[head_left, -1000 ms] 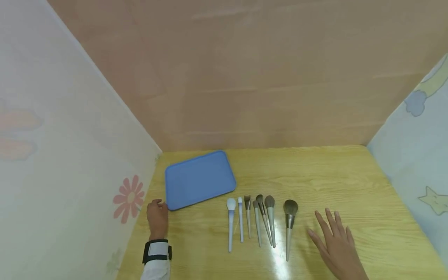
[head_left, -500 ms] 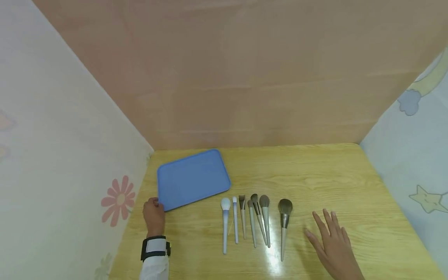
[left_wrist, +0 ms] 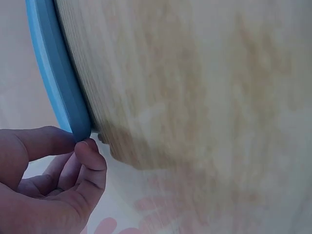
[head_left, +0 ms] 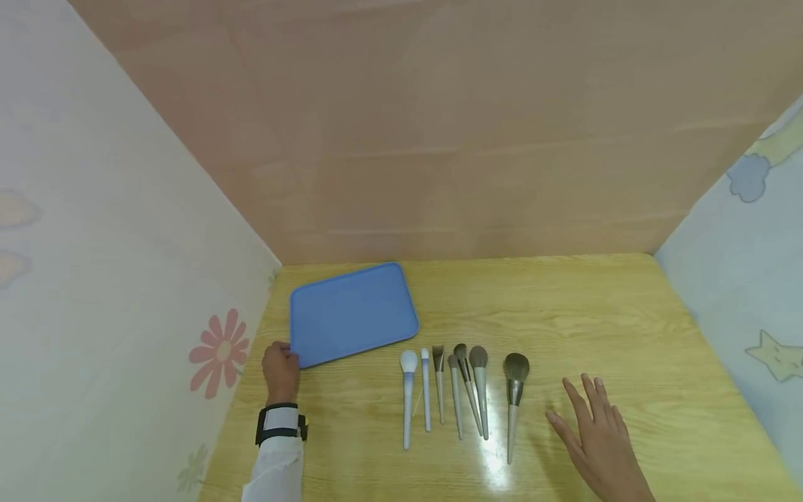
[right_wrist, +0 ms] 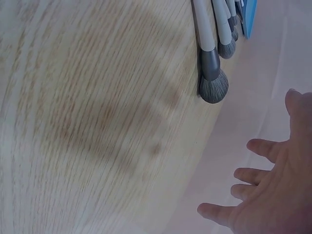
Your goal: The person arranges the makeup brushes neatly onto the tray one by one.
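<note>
Head view: the left hand (head_left: 280, 375) pinches a blue rectangular tray (head_left: 353, 314) at its seven-o'clock corner. The tray lies at ten o'clock from the makeup brushes (head_left: 456, 396); at their four o'clock, the right hand (head_left: 599, 443) holds nothing, fingers spread.

Tray (head_left: 354, 314) near me is plain blue, table's (head_left: 564, 300) yellow woodgrain. Leftmost makeup brush (head_left: 408, 397) is white and pale blue, rightmost makeup brush (head_left: 514, 396) dark-bristled. Left wall's (head_left: 138, 265) whitish with a pink-petalled flower (head_left: 224, 351).

On the table (head_left: 602, 307), brushes (head_left: 456, 397) lie front-right of the tray (head_left: 354, 314).
</note>
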Motion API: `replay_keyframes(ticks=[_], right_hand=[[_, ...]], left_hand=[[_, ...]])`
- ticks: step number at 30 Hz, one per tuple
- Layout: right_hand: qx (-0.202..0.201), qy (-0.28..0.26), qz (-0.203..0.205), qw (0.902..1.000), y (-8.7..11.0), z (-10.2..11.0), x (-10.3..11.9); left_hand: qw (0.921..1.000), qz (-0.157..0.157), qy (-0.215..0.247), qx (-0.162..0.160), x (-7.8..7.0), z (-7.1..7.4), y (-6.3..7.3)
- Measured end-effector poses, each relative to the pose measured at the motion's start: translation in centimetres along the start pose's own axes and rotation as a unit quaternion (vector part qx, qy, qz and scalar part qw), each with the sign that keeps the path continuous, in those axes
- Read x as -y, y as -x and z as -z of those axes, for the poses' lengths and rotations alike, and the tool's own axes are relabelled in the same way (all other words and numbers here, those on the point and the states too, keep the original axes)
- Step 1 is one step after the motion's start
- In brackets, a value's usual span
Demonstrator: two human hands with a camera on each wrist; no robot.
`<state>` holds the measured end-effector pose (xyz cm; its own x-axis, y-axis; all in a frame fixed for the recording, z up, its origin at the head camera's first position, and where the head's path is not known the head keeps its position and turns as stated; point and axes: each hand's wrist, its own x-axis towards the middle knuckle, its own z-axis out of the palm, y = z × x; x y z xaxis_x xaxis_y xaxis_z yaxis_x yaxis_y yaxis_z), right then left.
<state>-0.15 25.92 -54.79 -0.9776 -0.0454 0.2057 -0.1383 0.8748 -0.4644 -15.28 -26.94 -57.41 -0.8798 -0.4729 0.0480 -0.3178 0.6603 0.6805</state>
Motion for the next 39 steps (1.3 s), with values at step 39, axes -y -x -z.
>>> replay_keyframes(ticks=[39], right_hand=[[-0.019,0.005,-0.019,0.9996,0.8,0.2,0.5]], left_hand=[[0.9990,0.014,0.036,0.022,-1.7,-2.3,-2.5]])
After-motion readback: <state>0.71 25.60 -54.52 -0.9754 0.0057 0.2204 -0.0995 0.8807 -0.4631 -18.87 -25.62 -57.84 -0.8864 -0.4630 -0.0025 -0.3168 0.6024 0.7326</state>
